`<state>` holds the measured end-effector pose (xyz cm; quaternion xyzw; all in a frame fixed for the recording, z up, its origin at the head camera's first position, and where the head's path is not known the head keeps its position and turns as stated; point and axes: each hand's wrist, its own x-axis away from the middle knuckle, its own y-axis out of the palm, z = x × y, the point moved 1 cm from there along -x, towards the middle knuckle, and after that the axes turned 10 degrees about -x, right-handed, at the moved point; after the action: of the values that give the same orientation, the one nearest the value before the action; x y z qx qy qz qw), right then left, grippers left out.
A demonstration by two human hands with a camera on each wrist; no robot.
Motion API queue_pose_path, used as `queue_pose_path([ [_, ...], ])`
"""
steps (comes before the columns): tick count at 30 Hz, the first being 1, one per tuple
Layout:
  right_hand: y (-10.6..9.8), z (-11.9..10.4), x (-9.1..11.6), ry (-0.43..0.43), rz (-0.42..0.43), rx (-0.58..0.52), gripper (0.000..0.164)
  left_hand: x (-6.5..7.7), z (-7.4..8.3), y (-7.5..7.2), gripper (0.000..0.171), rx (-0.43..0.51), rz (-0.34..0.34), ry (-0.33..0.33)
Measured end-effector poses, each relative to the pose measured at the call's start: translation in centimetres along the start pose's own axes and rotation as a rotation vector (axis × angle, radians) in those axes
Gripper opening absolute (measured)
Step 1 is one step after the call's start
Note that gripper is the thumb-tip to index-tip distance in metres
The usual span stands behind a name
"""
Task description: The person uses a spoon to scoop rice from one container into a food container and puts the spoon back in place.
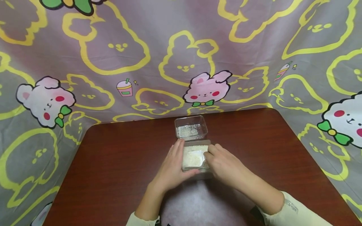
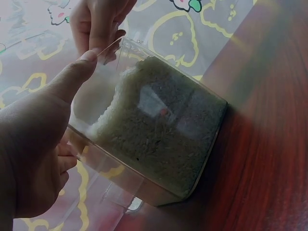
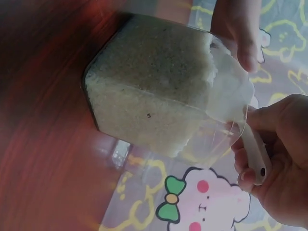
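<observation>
White scoop (image 3: 256,153), bearing pale rice (image 1: 193,159), clear boxy container (image 2: 118,174), mostly filled

A pale cream left sleeve (image 1: 139,220) and a matching right sleeve (image 1: 297,213) are worn, the right one being marked near its end with small grey print (image 1: 291,204), and a dark piece (image 1: 256,215) is partly seen beside it.

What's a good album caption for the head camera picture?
Right hand grips a white scoop; left hand holds the clear container of rice.
</observation>
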<state>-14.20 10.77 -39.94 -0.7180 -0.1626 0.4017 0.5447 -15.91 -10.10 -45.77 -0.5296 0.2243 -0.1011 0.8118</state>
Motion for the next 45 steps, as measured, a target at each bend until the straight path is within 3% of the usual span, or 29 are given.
queue_pose_path([
  [8,-0.1,0.4,1.5,0.103,0.073,-0.103,0.01,0.1,-0.2,0.1,0.116,0.004,-0.009,-0.013],
  [13,0.4,1.1,2.5,0.131,0.137,-0.184,0.019,0.1,-0.4,0.3,0.114,0.005,0.002,-0.01],
  [19,0.6,1.9,3.1,0.135,0.212,-0.241,0.019,0.1,-0.4,0.3,0.114,0.004,0.005,-0.008],
  [30,0.0,2.6,3.4,0.172,0.236,-0.289,0.02,0.0,-0.2,0.1,0.116,0.007,0.016,0.005],
  [45,-1.4,4.2,2.6,0.185,0.278,-0.316,0.021,0.0,-0.2,0.0,0.117,-0.006,-0.022,-0.02],
])
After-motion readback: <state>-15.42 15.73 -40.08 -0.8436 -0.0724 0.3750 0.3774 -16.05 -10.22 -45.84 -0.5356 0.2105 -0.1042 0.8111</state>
